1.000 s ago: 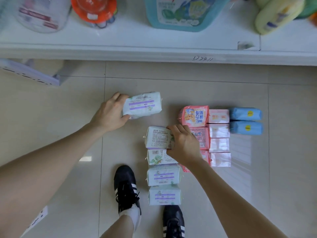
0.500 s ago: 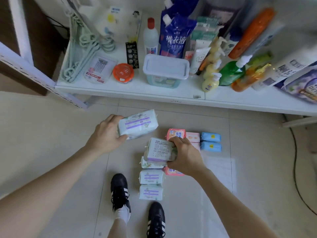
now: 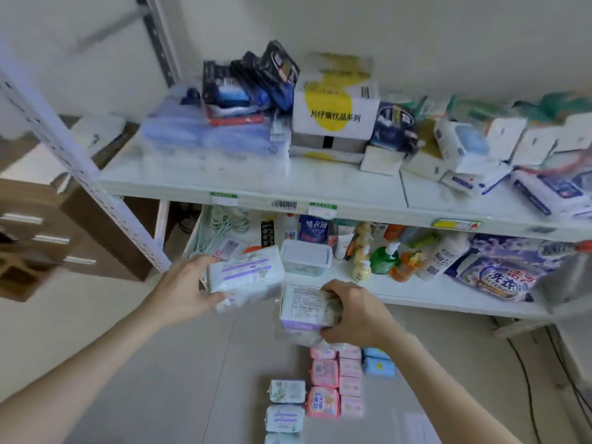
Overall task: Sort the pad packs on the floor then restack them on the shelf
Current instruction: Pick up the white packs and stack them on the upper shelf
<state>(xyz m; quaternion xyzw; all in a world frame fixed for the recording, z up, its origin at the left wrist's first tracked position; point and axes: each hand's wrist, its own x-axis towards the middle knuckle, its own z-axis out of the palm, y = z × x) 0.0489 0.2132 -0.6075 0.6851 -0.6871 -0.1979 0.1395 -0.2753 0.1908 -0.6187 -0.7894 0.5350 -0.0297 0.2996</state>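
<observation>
My left hand grips a white pad pack with purple stripes, raised in front of the lower shelf. My right hand holds a second white pad pack, printed back side up, just right of the first. Below them on the tiled floor lie sorted rows: white-green packs, pink packs, pale pink packs and blue packs. The upper shelf has a bare strip along its front edge.
The upper shelf carries a blue tissue bundle, a yellow-white carton and white boxes. The lower shelf holds a lidded tub, soap bottles and detergent bags. A slanted white upright stands left.
Both hands have lifted their packs from floor height up in front of the shelves. The view has tilted upward, bringing the upper shelf into sight.
</observation>
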